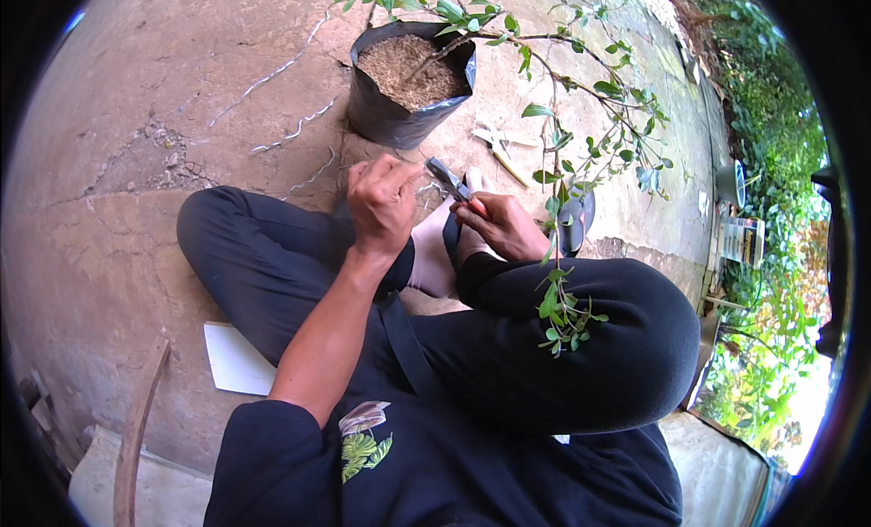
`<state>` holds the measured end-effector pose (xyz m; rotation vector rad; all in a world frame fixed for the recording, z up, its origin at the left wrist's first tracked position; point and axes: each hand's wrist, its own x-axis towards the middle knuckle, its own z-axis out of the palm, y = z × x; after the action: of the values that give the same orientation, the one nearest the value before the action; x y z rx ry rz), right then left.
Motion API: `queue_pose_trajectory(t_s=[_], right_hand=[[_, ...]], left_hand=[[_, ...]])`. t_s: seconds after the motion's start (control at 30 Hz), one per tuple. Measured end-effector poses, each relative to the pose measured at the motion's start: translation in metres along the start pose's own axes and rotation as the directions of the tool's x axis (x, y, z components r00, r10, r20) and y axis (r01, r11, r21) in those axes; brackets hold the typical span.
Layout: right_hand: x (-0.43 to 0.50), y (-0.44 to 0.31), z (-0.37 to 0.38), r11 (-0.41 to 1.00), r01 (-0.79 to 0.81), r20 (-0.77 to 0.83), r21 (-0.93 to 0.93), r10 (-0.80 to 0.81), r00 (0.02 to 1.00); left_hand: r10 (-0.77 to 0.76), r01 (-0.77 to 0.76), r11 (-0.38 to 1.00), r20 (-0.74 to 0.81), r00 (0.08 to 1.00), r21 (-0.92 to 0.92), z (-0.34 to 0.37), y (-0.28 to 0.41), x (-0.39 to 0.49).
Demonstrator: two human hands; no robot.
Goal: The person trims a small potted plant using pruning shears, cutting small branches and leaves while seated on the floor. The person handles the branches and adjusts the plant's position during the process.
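Observation:
My right hand [502, 222] is closed around the red handle of pliers [449, 180], whose dark metal jaws point up and left towards my other hand. My left hand [382, 190] is raised over my crossed legs with its fingers curled; a thin wire seems to pass near the fingertips, but whether they grip it is not clear. Beyond both hands stands a black plastic grow bag [401, 122] filled with brown soil. A woody plant leans out of it, and its leafy branches [558, 146] arch to the right and hang over my right knee.
Twisted silvery wires [296, 132] lie on the cracked concrete floor left of the bag. A second pair of pliers [505, 153] with pale handles rests right of it. A white board [238, 360] and a curved wooden piece [139, 432] are at lower left; a labelled container [742, 241] stands far right.

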<state>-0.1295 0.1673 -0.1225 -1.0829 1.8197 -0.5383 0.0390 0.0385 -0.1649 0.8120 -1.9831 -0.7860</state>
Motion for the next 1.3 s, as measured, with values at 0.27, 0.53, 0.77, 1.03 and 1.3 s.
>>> queue_pose_trajectory(t_s=[0.27, 0.53, 0.77, 1.03, 1.3], right_hand=[[-0.001, -0.005, -0.001, 1.0, -0.019, -0.031, -0.014, 0.018, 0.999], [0.0, 0.003, -0.004, 0.99, 0.009, -0.122, -0.143, -0.027, 0.992], [0.002, 0.017, 0.0, 0.983, 0.165, -0.056, -0.084, -0.17, 0.984], [-0.002, 0.011, -0.001, 0.988, 0.154, -0.081, -0.007, -0.154, 0.985], [-0.003, 0.003, -0.008, 0.888, 0.211, -0.144, -0.409, -0.291, 0.946]], left_hand=[[-0.03, 0.031, 0.998, 0.027, 0.999, -0.049, 0.004, 0.002, -0.002], [-0.514, 0.691, 0.468, 0.467, 0.72, -0.551, 0.013, -0.008, -0.005], [-0.553, 0.741, 0.394, 0.504, 0.663, -0.543, 0.008, -0.01, -0.004], [-0.473, 0.579, 0.706, 0.338, 0.814, -0.407, 0.009, -0.012, -0.006], [-0.51, 0.794, 0.188, 0.633, 0.582, -0.578, 0.007, -0.015, -0.006]])
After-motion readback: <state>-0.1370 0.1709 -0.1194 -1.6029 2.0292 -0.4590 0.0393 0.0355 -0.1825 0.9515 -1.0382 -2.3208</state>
